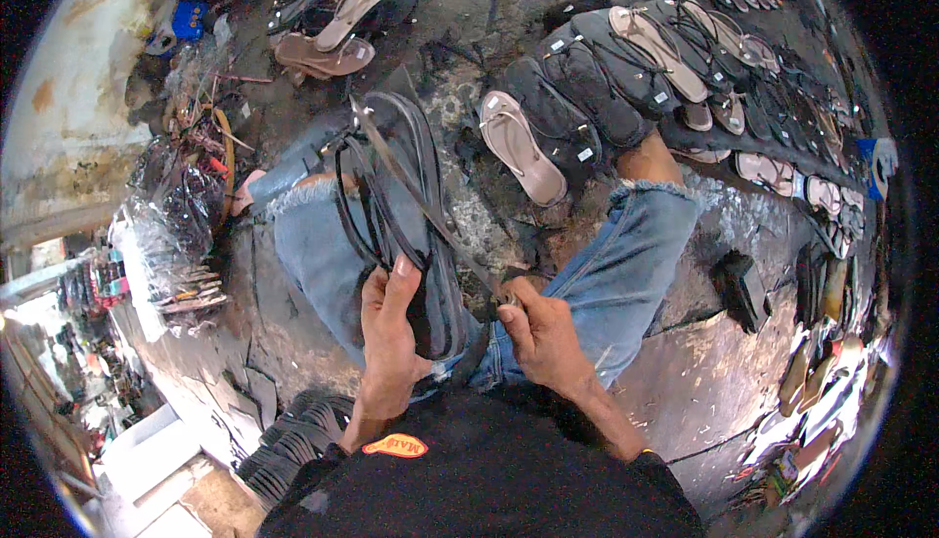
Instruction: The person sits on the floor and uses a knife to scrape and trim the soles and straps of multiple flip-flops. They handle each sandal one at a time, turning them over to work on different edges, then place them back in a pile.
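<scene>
A black sandal [446,305] with thin looped straps lies lengthwise over my left thigh, its toe end pointing away from me. My left hand [391,331] is closed on its near part, thumb on top, pinching the black straps. Above my other thigh, my right hand [546,338] is closed around the near end of a long thin grey strip [458,247], which looks like a narrow blade or band. It slants across the sandal up to the toe end; whether it touches the sole I cannot tell. The part inside my right fist is hidden.
Finished-looking sandals [653,54] stand in rows at the far right. A small pile of sandals [344,15] lies far left. Clear plastic bags [176,196] are on the left, black soles [303,445] near my left elbow, and a dark block [743,291] to the right.
</scene>
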The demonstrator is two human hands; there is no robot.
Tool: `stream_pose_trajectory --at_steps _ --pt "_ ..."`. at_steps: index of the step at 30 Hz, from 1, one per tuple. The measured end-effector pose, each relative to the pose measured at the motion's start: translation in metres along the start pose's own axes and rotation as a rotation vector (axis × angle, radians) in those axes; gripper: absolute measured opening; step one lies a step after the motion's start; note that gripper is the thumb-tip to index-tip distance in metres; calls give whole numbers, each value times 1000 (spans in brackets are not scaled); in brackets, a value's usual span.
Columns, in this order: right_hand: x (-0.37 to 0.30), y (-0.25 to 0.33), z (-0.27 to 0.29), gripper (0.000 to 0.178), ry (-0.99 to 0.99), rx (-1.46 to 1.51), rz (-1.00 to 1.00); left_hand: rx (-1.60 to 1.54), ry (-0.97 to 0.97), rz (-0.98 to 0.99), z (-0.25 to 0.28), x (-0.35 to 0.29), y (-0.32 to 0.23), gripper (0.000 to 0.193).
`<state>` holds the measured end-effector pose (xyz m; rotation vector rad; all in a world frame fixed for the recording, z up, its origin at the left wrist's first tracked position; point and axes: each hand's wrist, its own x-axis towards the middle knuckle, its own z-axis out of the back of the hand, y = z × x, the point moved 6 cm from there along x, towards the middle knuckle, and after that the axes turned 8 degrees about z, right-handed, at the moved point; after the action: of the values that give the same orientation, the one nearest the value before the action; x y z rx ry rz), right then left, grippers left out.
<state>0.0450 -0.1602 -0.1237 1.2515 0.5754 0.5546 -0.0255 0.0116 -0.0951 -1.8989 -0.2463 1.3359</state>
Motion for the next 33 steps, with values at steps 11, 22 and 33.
stream_pose_trajectory --at_steps 11,22,33 --pt "163 -37 57 43 -244 117 215 323 120 138 7 -20 28 59" --pt "46 44 30 33 -306 388 100 246 425 -16 -49 -7 -66 44" --pt "-173 -11 31 30 137 -106 -194 152 409 228 3 -39 -33 40"
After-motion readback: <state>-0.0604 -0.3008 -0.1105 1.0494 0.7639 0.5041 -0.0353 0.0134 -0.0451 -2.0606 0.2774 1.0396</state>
